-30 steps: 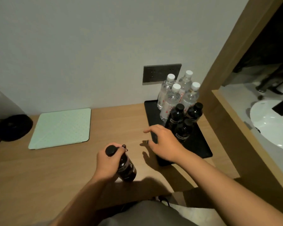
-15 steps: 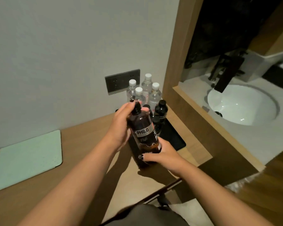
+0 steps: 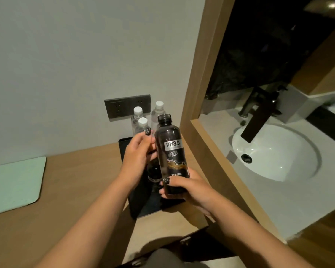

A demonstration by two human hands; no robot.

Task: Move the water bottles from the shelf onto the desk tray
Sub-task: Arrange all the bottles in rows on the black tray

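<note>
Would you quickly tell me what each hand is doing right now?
Left hand: open, fingers beside the dark bottle.
Right hand: grips the dark bottle's base.

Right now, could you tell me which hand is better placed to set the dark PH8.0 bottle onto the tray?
Right hand: it grips the PH8.0 bottle above the black tray; the left hand is only beside it.

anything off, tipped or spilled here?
Nothing stands out. The dark PH8.0 plastic bottle is upright in the right hand above the black rectangular tray, left hand beside it. The clear white-capped bottles stand upright; no spill visible.
</note>
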